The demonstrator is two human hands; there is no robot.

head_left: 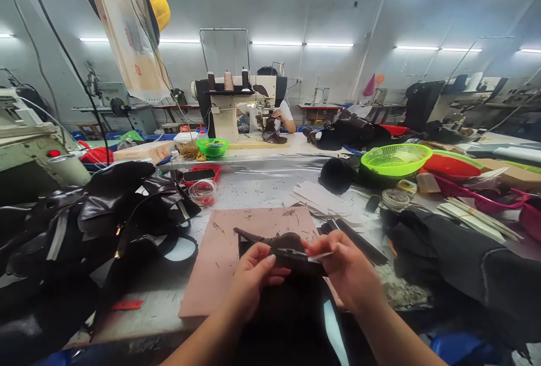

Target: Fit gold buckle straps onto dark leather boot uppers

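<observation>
The left hand [260, 270] pinched the dark leather piece [289, 240] between thumb and fingers, while the right hand [342, 259] gripped a thin white strip [320, 256] by the leather's edge. Working strip and edge together looked like the step in hand, seeming to call for a firm left pinch and small right-hand motions. Beneath the grip, a pink board [224, 253] lay bare to the left, with open table [253, 188] beyond, though a dark pile [105, 202] farther left and black cloth [456, 259] rightward narrowed the sideways room.

Bare forearms [211, 329] taper to slim wrists [240, 307], left hand [256, 270] and right hand [344, 264] uncovered.
</observation>
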